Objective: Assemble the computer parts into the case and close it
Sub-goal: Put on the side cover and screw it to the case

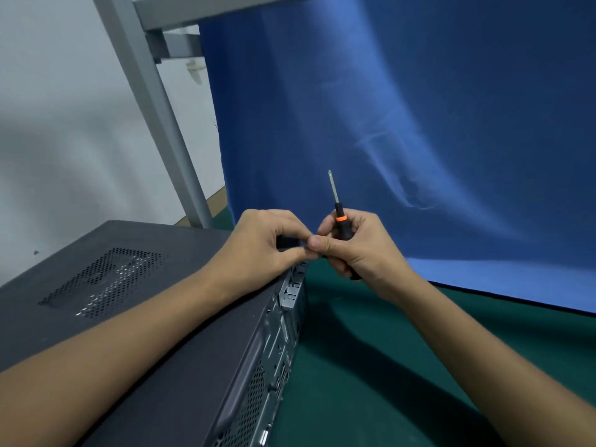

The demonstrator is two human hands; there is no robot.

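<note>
A dark grey computer case (154,285) lies flat with its side panel on and a perforated vent (106,282) facing up. Its metal rear face (283,324) looks toward the green mat. My left hand (261,243) rests at the case's far corner, fingers curled and pinching something small that I cannot make out. My right hand (351,246) grips a black screwdriver with an orange collar (338,217), shaft pointing up, while its thumb and forefinger meet the left hand's fingertips.
A green mat (403,350) covers the table to the right of the case. A blue cloth (403,140) hangs behind as a backdrop. A grey metal frame leg (161,124) slants down behind the case, in front of a white wall.
</note>
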